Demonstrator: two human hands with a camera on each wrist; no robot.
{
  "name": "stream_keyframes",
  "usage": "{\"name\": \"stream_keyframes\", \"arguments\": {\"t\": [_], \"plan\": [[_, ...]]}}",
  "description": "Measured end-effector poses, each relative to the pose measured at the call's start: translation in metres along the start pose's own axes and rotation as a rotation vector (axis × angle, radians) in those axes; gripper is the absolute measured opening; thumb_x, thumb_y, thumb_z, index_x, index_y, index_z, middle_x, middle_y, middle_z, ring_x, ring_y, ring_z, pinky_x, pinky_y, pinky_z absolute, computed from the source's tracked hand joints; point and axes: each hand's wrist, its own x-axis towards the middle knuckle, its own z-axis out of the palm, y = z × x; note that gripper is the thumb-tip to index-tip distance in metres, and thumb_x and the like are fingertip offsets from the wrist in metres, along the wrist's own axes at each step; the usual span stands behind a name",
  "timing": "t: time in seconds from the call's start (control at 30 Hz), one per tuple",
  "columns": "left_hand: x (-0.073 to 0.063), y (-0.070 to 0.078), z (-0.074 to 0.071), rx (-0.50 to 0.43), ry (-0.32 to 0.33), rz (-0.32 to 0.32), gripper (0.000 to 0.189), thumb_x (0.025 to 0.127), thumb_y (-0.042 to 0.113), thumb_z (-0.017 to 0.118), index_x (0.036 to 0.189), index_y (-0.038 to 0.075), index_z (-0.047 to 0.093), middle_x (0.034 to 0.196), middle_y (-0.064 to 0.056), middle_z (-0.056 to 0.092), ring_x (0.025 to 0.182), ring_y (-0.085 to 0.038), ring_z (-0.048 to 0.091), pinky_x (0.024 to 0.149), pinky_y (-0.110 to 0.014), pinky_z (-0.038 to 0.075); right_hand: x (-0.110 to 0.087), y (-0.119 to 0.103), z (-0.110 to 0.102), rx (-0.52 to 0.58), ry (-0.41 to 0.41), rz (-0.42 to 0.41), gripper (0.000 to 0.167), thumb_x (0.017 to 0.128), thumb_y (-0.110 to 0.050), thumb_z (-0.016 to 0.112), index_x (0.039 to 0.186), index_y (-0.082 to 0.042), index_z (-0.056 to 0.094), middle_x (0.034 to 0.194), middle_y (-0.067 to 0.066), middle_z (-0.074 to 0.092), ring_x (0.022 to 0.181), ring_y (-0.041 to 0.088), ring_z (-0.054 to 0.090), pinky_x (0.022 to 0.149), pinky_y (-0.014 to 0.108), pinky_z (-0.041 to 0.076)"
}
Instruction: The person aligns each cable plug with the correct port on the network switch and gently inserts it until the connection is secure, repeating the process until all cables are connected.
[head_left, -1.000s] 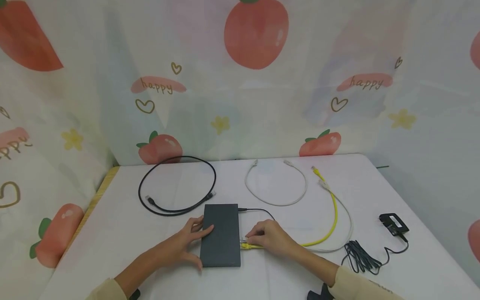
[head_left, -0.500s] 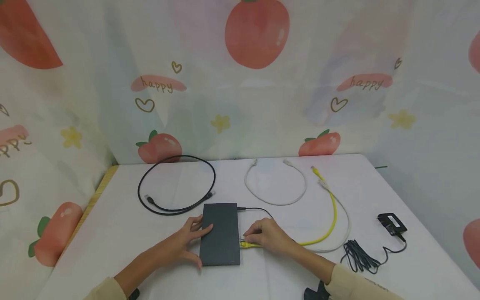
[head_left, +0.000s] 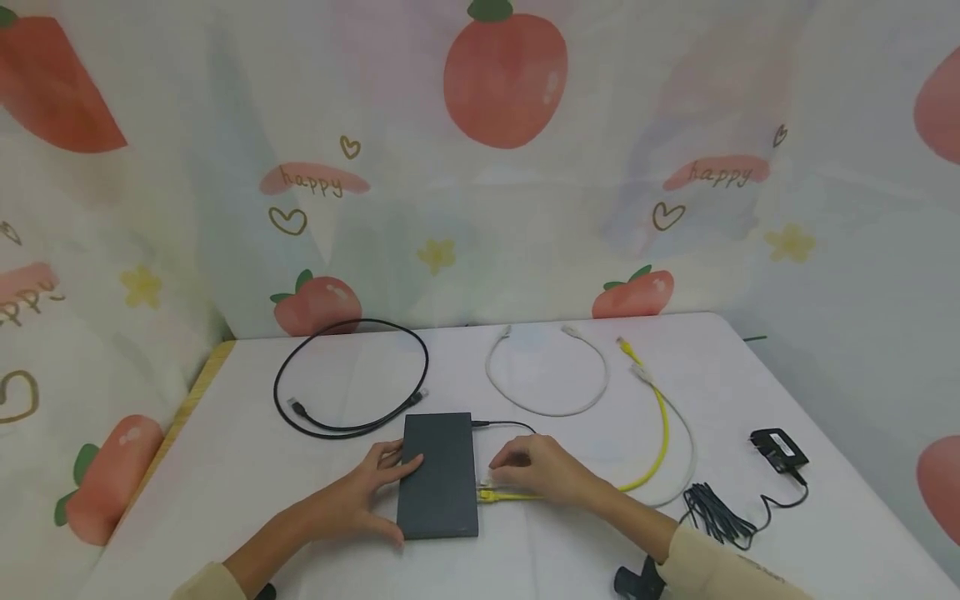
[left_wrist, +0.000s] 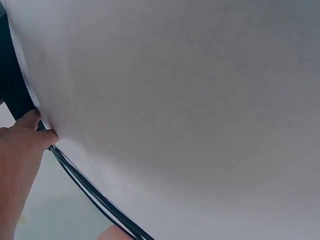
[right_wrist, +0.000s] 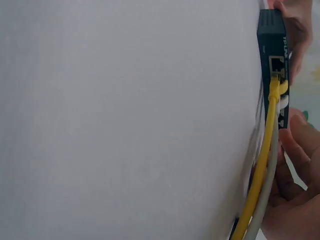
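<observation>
A flat dark network switch (head_left: 438, 475) lies on the white table, with "TP-LINK" lettering on its port side (right_wrist: 272, 45). My left hand (head_left: 367, 496) grips its left edge, one finger on the top face and the thumb by the near corner. On the port side, my right hand (head_left: 543, 472) pinches the light-grey network cable (right_wrist: 270, 175) close to its plug, right at the ports; the fingertips partly hide it. A yellow network cable (head_left: 510, 497) is plugged in beside it. From the far right side of the switch runs a thin black power cord (head_left: 502, 422).
Behind the switch lie a coiled black network cable (head_left: 277, 379) and a looped white one (head_left: 551, 414). The free yellow plug (head_left: 625, 346) points to the back. At the right sit a black power adapter (head_left: 778, 448) and its bundled cord (head_left: 716, 512).
The head view has shifted slightly, so the whole scene sits a little lower. Both hands keep their places at the switch and the grey cable.
</observation>
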Motion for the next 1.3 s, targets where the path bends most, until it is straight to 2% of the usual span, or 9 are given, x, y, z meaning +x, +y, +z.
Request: {"name": "stream_keyframes", "arguments": {"t": [0.23, 0.5, 0.67, 0.9, 0.93, 1.03, 1.13, 1.17, 1.3], "plan": [[0.0, 0.001, 0.0, -0.014, -0.013, -0.006, 0.097, 0.067, 0.046, 0.08, 0.148, 0.022, 0.032, 0.152, -0.009, 0.005, 0.14, -0.029, 0.015, 0.104, -0.052, 0.028, 0.0, 0.011, -0.027, -0.067, 0.05, 0.045, 0.014, 0.088, -0.034, 0.067, 0.093, -0.021, 0.071, 0.085, -0.016, 0.064, 0.079, 0.006, 0.058, 0.07, 0.026, 0.049], [-0.001, 0.001, 0.0, 0.0, -0.019, 0.007, 0.097, 0.069, 0.048, 0.078, 0.149, 0.023, 0.03, 0.153, -0.008, 0.003, 0.14, -0.028, 0.014, 0.104, -0.051, 0.028, 0.008, 0.025, -0.065, -0.224, 0.248, 0.022, 0.009, 0.087, -0.02, 0.07, 0.091, -0.012, 0.072, 0.082, -0.008, 0.063, 0.074, 0.01, 0.057, 0.065, 0.027, 0.047], [-0.002, 0.001, -0.001, -0.011, -0.023, 0.012, 0.097, 0.07, 0.047, 0.078, 0.149, 0.022, 0.029, 0.153, -0.009, 0.001, 0.14, -0.028, 0.013, 0.105, -0.051, 0.027, 0.015, 0.039, -0.082, -0.281, 0.312, 0.075, 0.014, 0.087, -0.016, 0.069, 0.096, -0.006, 0.071, 0.086, 0.0, 0.062, 0.077, 0.014, 0.057, 0.065, 0.029, 0.046], [-0.003, 0.002, -0.001, -0.051, -0.032, 0.002, 0.098, 0.069, 0.045, 0.08, 0.149, 0.022, 0.028, 0.153, -0.008, 0.001, 0.14, -0.029, 0.013, 0.105, -0.052, 0.026, 0.03, 0.061, -0.109, -0.295, 0.41, 0.156, 0.022, 0.087, -0.014, 0.068, 0.102, 0.003, 0.068, 0.089, 0.01, 0.065, 0.083, 0.024, 0.059, 0.072, 0.038, 0.049], [-0.003, 0.002, -0.002, -0.05, -0.033, 0.001, 0.098, 0.069, 0.045, 0.08, 0.149, 0.022, 0.028, 0.153, -0.008, 0.001, 0.14, -0.029, 0.013, 0.105, -0.052, 0.025, 0.032, 0.063, -0.113, -0.296, 0.424, 0.164, 0.022, 0.087, -0.013, 0.068, 0.102, 0.004, 0.067, 0.089, 0.012, 0.066, 0.084, 0.026, 0.059, 0.078, 0.042, 0.048], [-0.003, 0.002, -0.001, -0.039, -0.038, -0.001, 0.098, 0.07, 0.046, 0.079, 0.15, 0.022, 0.027, 0.153, -0.009, 0.0, 0.141, -0.029, 0.012, 0.105, -0.052, 0.025, 0.039, 0.072, -0.123, -0.304, 0.46, 0.175, 0.023, 0.087, -0.011, 0.067, 0.102, 0.007, 0.066, 0.091, 0.017, 0.065, 0.086, 0.031, 0.059, 0.082, 0.047, 0.046], [-0.002, 0.003, -0.002, -0.026, -0.044, 0.0, 0.099, 0.07, 0.047, 0.079, 0.15, 0.022, 0.026, 0.154, -0.008, -0.001, 0.141, -0.029, 0.011, 0.105, -0.052, 0.025, 0.046, 0.079, -0.132, -0.311, 0.494, 0.19, 0.024, 0.087, -0.008, 0.066, 0.103, 0.01, 0.064, 0.09, 0.021, 0.064, 0.086, 0.034, 0.059, 0.083, 0.048, 0.045], [-0.002, 0.003, -0.002, -0.025, -0.045, 0.0, 0.099, 0.07, 0.047, 0.079, 0.15, 0.021, 0.026, 0.154, -0.008, -0.002, 0.141, -0.029, 0.01, 0.105, -0.052, 0.025, 0.049, 0.082, -0.134, -0.314, 0.501, 0.202, 0.025, 0.087, -0.008, 0.066, 0.104, 0.01, 0.064, 0.09, 0.021, 0.064, 0.086, 0.034, 0.058, 0.077, 0.046, 0.046], [-0.001, 0.005, -0.004, -0.029, -0.048, 0.001, 0.1, 0.07, 0.045, 0.08, 0.15, 0.02, 0.026, 0.153, -0.009, -0.002, 0.141, -0.028, 0.01, 0.106, -0.051, 0.025, 0.059, 0.093, -0.142, -0.333, 0.522, 0.253, 0.026, 0.088, -0.009, 0.065, 0.106, 0.011, 0.063, 0.091, 0.022, 0.063, 0.085, 0.034, 0.057, 0.076, 0.045, 0.045]]}}
